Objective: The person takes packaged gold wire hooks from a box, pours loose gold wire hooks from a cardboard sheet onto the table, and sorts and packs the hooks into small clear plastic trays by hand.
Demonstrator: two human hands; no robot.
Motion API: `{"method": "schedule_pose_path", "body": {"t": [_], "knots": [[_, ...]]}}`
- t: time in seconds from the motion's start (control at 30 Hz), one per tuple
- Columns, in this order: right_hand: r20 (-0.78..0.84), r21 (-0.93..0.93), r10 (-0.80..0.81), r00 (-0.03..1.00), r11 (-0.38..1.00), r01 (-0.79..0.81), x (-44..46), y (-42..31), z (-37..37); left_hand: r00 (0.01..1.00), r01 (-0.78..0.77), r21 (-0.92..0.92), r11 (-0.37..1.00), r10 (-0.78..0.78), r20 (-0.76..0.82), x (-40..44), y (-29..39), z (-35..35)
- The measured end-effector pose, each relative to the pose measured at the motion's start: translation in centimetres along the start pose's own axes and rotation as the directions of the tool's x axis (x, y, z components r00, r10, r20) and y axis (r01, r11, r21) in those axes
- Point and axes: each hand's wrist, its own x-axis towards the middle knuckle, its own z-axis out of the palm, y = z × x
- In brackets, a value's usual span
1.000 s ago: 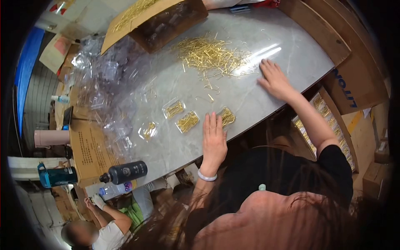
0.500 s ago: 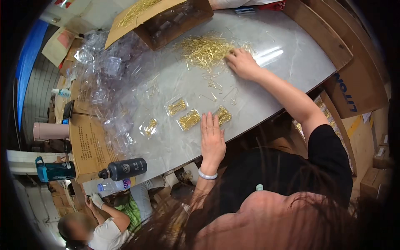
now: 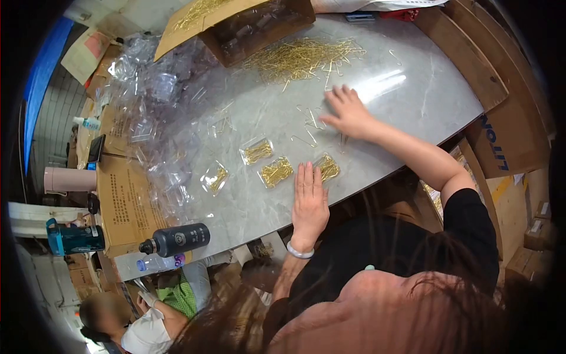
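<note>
My left hand (image 3: 309,206) lies flat at the table's near edge, its fingers stretched out between two clear plastic trays of gold wire hooks. The right-hand filled tray (image 3: 326,167) touches or nearly touches its fingertips; the middle filled tray (image 3: 276,172) is just to the left. Farther left are another filled tray (image 3: 257,152) and a clear tray (image 3: 214,179) with fewer hooks. Fingers spread, my right hand (image 3: 349,113) hovers low over or rests on the table beside several loose wire hooks (image 3: 306,127). Beyond it spreads a large pile of gold hooks (image 3: 300,59).
Empty clear plastic trays (image 3: 156,88) heap along the left side. A cardboard box (image 3: 236,35) lies open at the back. A dark bottle (image 3: 177,239) lies near the left corner. Another person (image 3: 150,330) sits at lower left. Cardboard (image 3: 466,53) borders the right edge.
My right hand has left the hook pile and come back toward me, its fingers spreading. My left hand stays beside the filled trays. The whole view has shifted slightly.
</note>
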Motion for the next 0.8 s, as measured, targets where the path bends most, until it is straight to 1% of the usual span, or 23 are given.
{"method": "schedule_pose_path", "body": {"t": [0.07,0.1,0.17,0.27,0.37,0.47,0.53,0.57,0.63,0.67,0.7,0.8], "knots": [[0.001,-0.018,-0.126,0.992,0.992,0.126,-0.8,-2.6,0.5,1.0,-0.021,-0.01,1.0,0.021,0.011,-0.1,-0.1,0.0],[-0.008,-0.014,-0.23,0.973,0.973,0.23,-0.5,-3.2,0.9,0.999,-0.031,-0.017,0.999,0.031,0.011,-0.2,-0.2,-0.1],[-0.026,-0.008,-0.433,0.901,0.902,0.433,0.0,-4.0,1.8,0.999,-0.035,-0.032,0.999,0.035,0.007,-0.3,-0.3,-0.2],[0.025,0.116,-0.624,0.781,0.778,0.617,1.0,-2.9,1.9,1.0,-0.024,-0.057,0.998,0.024,0.0,-0.6,-0.3,-0.1],[0.048,0.224,-0.623,0.78,0.768,0.6,-0.9,-1.3,-0.5,1.0,-0.019,-0.063,0.998,0.018,-0.009,-0.5,-0.3,-0.1],[0.124,0.214,-0.611,0.782,0.786,0.58,-2.7,0.9,-2.9,1.0,0.005,-0.052,0.999,-0.006,-0.018,-0.3,-0.2,-0.2],[0.059,0.307,-0.426,0.903,0.868,0.39,-4.0,2.5,-3.7,0.999,0.021,-0.037,0.999,-0.023,-0.039,-0.1,-0.2,-0.1],[0.033,0.357,-0.326,0.945,0.887,0.293,-4.3,3.0,-4.0,0.999,0.019,-0.035,0.999,-0.021,-0.042,-0.1,-0.2,-0.1],[-0.081,0.146,-0.166,0.983,0.973,0.177,-4.2,3.8,-2.3,0.999,0.02,-0.023,1.0,-0.021,-0.049,0.0,-0.1,-0.2],[-0.151,0.047,-0.092,0.984,0.994,0.1,-4.3,4.2,-1.5,0.999,0.019,-0.022,1.0,-0.02,-0.049,-0.1,-0.1,-0.2],[-0.078,-0.004,-0.046,0.996,0.999,0.046,-4.2,2.9,-1.5,0.999,0.016,-0.019,1.0,-0.017,-0.05,0.0,-0.1,-0.2],[0.046,0.042,-0.246,0.968,0.969,0.244,-3.9,-0.1,-1.3,0.999,0.009,-0.006,1.0,-0.009,-0.05,0.0,-0.1,-0.1]]}}
